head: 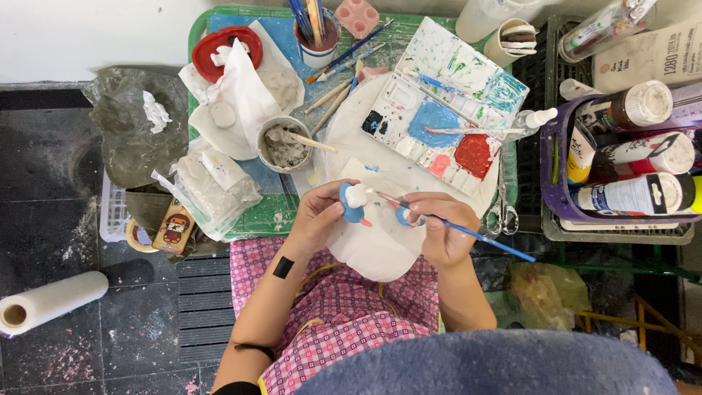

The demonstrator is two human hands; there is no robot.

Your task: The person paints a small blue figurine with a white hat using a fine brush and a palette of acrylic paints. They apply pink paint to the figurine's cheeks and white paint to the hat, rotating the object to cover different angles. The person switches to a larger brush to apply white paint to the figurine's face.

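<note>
My left hand (318, 212) grips a small clay figure (355, 201) painted blue with a white front. My right hand (437, 227) holds a thin paintbrush with a blue handle (482, 235); its tip touches the white part of the figure. Both hands hover over a white paper sheet (380, 249) that lies across my lap and the table's front edge. A paint palette (446, 110) with blue, red, pink and white patches lies just beyond the hands.
A cup of brushes (316, 33), a grey pot of paste with a stick (284, 143), a red lid (227, 47) and crumpled plastic sit on the green table. A purple basket of paint bottles (629, 161) stands right; scissors (501, 212) lie beside it. A paper roll (51, 301) lies on the floor.
</note>
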